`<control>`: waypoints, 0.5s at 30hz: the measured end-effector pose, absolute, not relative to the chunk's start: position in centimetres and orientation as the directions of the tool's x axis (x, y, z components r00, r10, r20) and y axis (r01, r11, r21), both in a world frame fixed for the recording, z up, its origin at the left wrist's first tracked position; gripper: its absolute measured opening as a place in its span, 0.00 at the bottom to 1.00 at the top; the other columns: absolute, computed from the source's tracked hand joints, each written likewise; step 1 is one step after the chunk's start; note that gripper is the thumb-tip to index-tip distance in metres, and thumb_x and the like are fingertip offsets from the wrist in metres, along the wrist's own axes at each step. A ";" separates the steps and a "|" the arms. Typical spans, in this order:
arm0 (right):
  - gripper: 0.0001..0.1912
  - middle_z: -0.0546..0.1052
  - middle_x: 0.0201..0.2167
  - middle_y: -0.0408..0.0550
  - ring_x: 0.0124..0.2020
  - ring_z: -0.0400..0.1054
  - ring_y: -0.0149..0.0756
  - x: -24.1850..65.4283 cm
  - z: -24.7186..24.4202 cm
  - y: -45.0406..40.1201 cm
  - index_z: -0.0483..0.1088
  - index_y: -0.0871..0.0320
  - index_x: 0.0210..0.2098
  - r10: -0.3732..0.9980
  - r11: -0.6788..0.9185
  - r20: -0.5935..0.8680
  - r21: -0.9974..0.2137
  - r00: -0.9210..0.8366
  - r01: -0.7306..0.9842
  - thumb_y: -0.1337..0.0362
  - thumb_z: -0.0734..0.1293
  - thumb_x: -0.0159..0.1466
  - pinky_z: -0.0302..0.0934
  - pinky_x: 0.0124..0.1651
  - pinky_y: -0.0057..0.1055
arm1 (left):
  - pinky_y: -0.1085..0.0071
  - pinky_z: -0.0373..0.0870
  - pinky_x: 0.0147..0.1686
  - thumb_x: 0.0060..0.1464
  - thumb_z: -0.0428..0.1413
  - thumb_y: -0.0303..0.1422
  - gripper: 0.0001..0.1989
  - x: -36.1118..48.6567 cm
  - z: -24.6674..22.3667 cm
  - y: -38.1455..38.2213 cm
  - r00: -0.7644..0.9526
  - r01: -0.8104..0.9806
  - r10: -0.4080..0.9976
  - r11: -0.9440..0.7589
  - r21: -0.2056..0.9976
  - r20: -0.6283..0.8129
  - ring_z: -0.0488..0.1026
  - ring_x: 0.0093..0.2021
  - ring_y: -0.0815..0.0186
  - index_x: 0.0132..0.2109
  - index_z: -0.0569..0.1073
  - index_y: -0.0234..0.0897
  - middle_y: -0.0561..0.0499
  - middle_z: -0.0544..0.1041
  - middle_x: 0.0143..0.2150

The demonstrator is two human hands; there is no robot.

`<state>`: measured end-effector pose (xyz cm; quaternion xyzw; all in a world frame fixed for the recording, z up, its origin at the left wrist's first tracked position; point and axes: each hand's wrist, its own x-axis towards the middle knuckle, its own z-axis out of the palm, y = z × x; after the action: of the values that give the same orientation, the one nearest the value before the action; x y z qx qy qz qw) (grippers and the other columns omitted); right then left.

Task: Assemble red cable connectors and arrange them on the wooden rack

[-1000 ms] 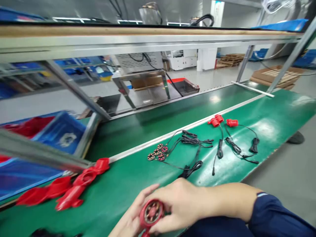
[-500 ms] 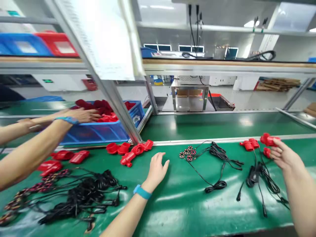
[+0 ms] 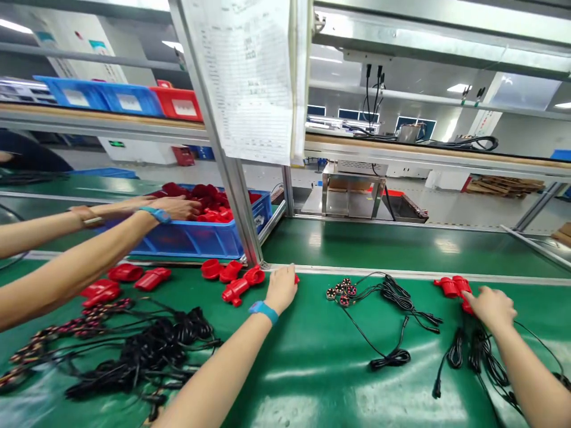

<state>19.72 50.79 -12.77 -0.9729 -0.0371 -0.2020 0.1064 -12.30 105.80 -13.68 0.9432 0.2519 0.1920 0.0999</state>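
One left hand (image 3: 282, 288) tight round a glossy red piece (image 3: 297, 279); right hand (image 3: 495, 308), grip unclear, beside tubular red housings (image 3: 451, 286)

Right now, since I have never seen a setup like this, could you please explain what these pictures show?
There is no machine arm here: a person works with two bare hands, seen by a camera worn on the head, looking forward and down. The left hand, with a blue wristband below it, is closed around a red plastic piece, mostly hidden. The right hand is at some red plastic housings; I cannot tell whether it grips one. On the green work surface between them lie what look like small wound stators on black cables. Further left is a larger cable heap. Another person's hands are at a blue bin of red parts.
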 end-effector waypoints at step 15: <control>0.26 0.71 0.62 0.68 0.69 0.59 0.65 -2.6 -18.0 84.1 0.75 0.66 0.59 0.867 -0.423 0.278 -0.025 0.413 0.906 0.65 0.69 0.61 0.47 0.72 0.58 | 0.51 0.64 0.63 0.54 0.62 0.29 0.27 -16.6 -16.9 96.2 0.738 0.254 0.643 -0.545 0.799 0.204 0.70 0.60 0.50 0.60 0.64 0.38 0.34 0.72 0.59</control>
<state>-2.65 84.11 -18.05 -0.8362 -0.5300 -0.1119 0.0861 -16.58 96.24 -16.89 0.8440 0.2657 0.2455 0.3960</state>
